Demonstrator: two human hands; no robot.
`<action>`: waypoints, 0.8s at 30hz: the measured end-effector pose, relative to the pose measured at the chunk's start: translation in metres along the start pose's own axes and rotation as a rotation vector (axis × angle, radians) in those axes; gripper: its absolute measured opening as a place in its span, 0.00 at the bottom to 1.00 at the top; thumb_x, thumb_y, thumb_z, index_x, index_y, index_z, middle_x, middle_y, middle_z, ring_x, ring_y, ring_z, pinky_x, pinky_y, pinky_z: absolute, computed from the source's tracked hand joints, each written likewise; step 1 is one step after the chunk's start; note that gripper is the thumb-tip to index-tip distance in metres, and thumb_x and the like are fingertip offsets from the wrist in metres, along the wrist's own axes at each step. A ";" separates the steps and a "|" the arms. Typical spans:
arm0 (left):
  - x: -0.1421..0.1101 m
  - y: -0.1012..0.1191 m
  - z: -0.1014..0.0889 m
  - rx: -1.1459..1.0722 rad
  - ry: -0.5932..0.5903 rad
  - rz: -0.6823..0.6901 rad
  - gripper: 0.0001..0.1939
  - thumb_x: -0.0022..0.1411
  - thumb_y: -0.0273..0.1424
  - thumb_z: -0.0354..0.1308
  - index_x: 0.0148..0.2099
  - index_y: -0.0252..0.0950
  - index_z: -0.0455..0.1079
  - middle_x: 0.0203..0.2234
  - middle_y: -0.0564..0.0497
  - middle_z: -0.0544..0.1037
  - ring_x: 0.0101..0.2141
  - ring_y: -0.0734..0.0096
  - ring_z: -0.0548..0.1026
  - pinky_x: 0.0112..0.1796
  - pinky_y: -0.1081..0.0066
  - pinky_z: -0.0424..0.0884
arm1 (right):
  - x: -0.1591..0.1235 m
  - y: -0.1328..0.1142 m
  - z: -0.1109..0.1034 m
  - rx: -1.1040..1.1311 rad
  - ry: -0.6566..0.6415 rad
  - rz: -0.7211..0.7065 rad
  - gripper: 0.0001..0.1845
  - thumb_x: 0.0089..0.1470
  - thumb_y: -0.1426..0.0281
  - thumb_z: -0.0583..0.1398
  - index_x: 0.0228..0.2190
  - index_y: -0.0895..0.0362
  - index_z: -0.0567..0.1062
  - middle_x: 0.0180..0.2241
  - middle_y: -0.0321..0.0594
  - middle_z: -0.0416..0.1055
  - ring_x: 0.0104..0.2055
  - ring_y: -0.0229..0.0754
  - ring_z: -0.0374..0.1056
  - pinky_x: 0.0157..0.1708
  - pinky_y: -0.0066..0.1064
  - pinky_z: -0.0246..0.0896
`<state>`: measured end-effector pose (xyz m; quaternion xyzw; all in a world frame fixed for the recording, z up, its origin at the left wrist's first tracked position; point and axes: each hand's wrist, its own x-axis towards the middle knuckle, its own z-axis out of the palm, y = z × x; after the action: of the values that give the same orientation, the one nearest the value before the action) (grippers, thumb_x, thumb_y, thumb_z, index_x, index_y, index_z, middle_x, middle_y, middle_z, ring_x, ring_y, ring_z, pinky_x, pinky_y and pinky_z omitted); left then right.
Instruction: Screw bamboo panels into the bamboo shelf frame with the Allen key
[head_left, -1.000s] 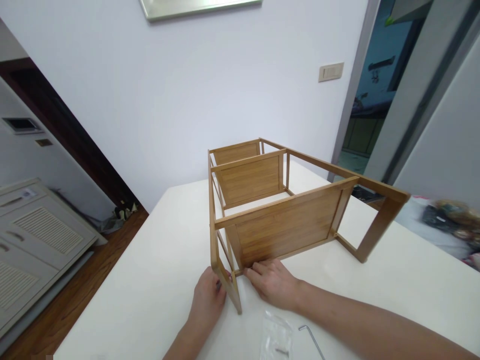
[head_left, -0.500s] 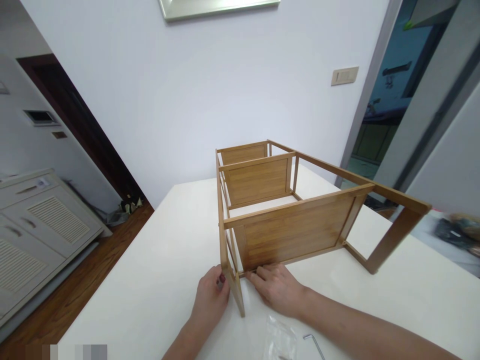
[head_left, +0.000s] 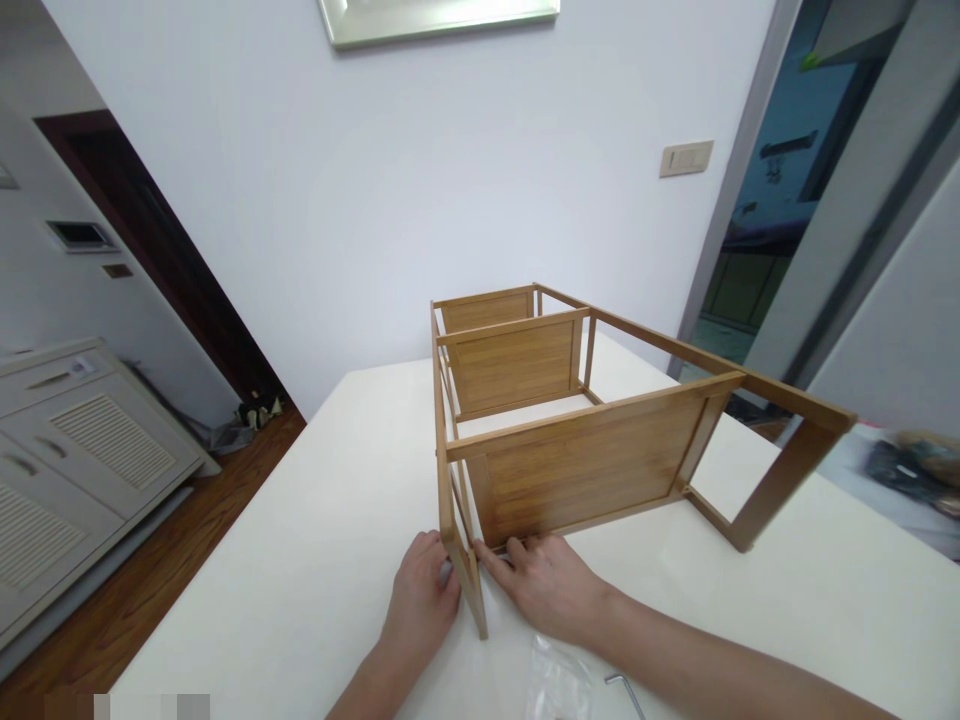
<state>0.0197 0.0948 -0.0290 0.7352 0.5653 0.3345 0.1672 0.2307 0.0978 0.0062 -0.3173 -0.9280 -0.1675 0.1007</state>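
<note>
A brown wooden shelf rack (head_left: 592, 465) lies on its side on the white table, its shelf panels standing on edge. My left hand (head_left: 420, 600) is closed at the outer side of the rack's near left frame. Its fingertips are partly hidden by the frame, and whatever they pinch cannot be made out. On the inner side, my right hand (head_left: 551, 590) grips the lower edge of the nearest panel with curled fingers. One of its digits reaches to the corner where panel and frame meet.
Near the front lie a clear plastic bag (head_left: 559, 680) and a metal hex key (head_left: 626, 695), close to my right forearm. The white table (head_left: 337, 480) meets the wall at the back. A cabinet (head_left: 90, 480) stands at the left.
My right hand has shifted slightly left, its outstretched digit now against the frame corner. My left fingers have closed up a little beside the frame. The rack stays in place.
</note>
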 end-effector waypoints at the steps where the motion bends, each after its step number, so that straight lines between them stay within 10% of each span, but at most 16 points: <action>1: 0.000 0.000 0.000 -0.001 0.000 -0.004 0.07 0.57 0.27 0.53 0.30 0.38 0.71 0.31 0.47 0.76 0.36 0.60 0.74 0.39 0.61 0.71 | 0.001 -0.001 0.000 -0.009 -0.009 0.009 0.28 0.57 0.73 0.54 0.59 0.63 0.60 0.28 0.44 0.72 0.22 0.41 0.65 0.20 0.33 0.44; 24: -0.001 0.045 -0.031 -0.027 -0.208 0.100 0.02 0.48 0.26 0.54 0.25 0.38 0.65 0.26 0.50 0.74 0.31 0.65 0.71 0.35 0.65 0.66 | -0.015 -0.007 -0.023 0.151 0.090 -0.162 0.19 0.55 0.75 0.54 0.49 0.65 0.68 0.26 0.41 0.71 0.24 0.41 0.62 0.22 0.34 0.47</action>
<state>0.0309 0.0764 0.0209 0.7909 0.5030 0.2720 0.2180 0.2399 0.0757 0.0214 -0.2251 -0.9550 -0.1190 0.1522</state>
